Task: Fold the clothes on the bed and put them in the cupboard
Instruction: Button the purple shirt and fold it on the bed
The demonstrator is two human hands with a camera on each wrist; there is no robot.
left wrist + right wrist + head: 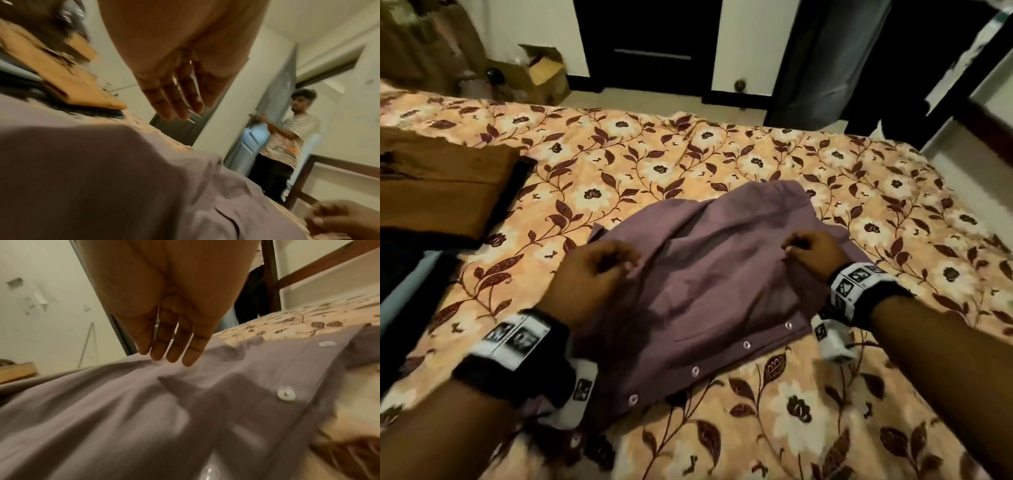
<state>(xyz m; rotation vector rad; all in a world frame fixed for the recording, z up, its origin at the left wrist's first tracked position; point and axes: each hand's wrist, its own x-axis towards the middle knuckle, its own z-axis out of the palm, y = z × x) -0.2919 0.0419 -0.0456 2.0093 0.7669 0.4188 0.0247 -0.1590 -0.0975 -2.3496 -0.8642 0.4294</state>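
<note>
A mauve button shirt lies partly folded and rumpled in the middle of the flowered bed, its button edge toward me. My left hand hovers over the shirt's left side. The left wrist view shows its fingers nearly straight and holding nothing above the shirt. My right hand is at the shirt's right side. In the right wrist view its straight fingertips touch the shirt.
A folded brown garment lies on dark clothes at the bed's left. Beyond the bed are a cardboard box and a dark door. A person stands by a grey door at the far right.
</note>
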